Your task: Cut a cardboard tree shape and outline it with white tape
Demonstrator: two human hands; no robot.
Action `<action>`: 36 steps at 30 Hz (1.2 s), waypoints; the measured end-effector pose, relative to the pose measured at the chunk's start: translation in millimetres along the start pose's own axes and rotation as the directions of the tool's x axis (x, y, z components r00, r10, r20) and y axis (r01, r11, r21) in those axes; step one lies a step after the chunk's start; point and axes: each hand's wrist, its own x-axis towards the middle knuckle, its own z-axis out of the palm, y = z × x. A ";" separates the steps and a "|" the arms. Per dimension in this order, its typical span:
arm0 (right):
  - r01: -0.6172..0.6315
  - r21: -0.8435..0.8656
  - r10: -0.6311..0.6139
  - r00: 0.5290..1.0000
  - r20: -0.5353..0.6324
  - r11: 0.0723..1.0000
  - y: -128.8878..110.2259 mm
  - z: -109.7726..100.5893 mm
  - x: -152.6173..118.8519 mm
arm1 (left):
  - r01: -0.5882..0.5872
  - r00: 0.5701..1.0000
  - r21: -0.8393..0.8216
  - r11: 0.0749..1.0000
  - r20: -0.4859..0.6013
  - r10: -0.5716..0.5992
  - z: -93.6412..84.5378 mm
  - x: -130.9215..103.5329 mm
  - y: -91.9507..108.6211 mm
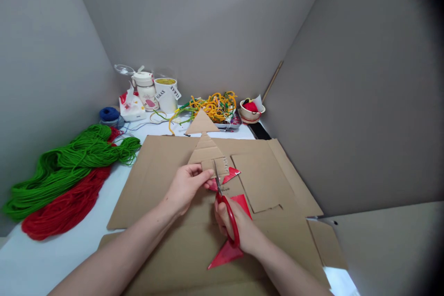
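My left hand point(187, 182) pinches a small cardboard piece point(208, 165) between thumb and fingers. In my right hand point(239, 224) is a pair of scissors with red handles point(233, 224), its blades lying across that piece near my left thumb. A cardboard triangle point(206, 148) lies just beyond the piece; whether the two are joined I cannot tell. Another cardboard triangle point(201, 122) sits farther back. Red scraps lie around my hands, among them a pointed one point(225, 255) below the scissors.
Large cardboard sheets point(138, 203) cover the white table. Green yarn point(76, 157) and red yarn point(65, 208) lie at the left. Behind stand a bottle point(146, 92), a white tub point(165, 97), a tray of orange yarn point(217, 107) and a bowl point(252, 113). Grey walls enclose both sides.
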 end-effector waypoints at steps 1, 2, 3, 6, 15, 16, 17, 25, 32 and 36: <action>0.007 -0.010 -0.007 1.000 0.001 1.000 -0.1 0.5 -0.2 | 0.002 1.000 -0.003 1.000 0.000 -0.002 0.2 -0.2 0.2; 0.013 -0.020 -0.013 1.000 0.006 1.000 -0.1 0.9 -0.2 | 0.004 1.000 -0.006 1.000 0.001 -0.004 0.5 -0.4 0.6; 0.018 -0.028 -0.018 1.000 0.010 0.999 -0.1 1.3 -0.2 | 0.006 1.000 -0.008 1.000 0.002 -0.006 0.8 -0.6 1.0; 0.019 -0.049 -0.019 1.000 0.002 0.999 -0.1 2.1 0.7 | 0.015 1.000 -0.017 1.000 -0.002 -0.015 1.8 -0.5 2.5; 0.007 -0.086 -0.012 0.999 -0.052 0.996 -2.5 5.3 2.9 | -0.041 0.999 -0.123 0.992 -0.039 0.036 0.6 0.7 0.2; 0.004 -0.086 -0.009 0.998 -0.058 0.996 -2.1 5.8 2.7 | -0.057 0.997 -0.137 0.989 -0.056 0.050 0.9 0.4 0.2; 0.001 -0.083 -0.007 0.998 -0.060 0.997 -1.6 6.1 2.5 | -0.067 0.996 -0.152 0.986 -0.067 0.057 1.3 0.1 0.2; 0.024 -0.012 -0.024 0.999 0.041 1.000 -6.2 0.1 -0.8 | -0.065 0.998 -0.140 0.988 -0.015 0.064 1.6 -1.3 0.3; 0.029 -0.060 -0.026 0.998 0.057 0.998 -13.3 -3.8 -1.9 | -0.028 0.999 -0.116 0.993 0.021 0.031 4.2 -4.2 1.9; 0.077 -0.171 -0.077 0.997 0.005 0.982 -10.6 -4.4 -2.6 | -0.016 1.000 -0.151 0.988 0.006 0.017 5.1 -3.7 1.4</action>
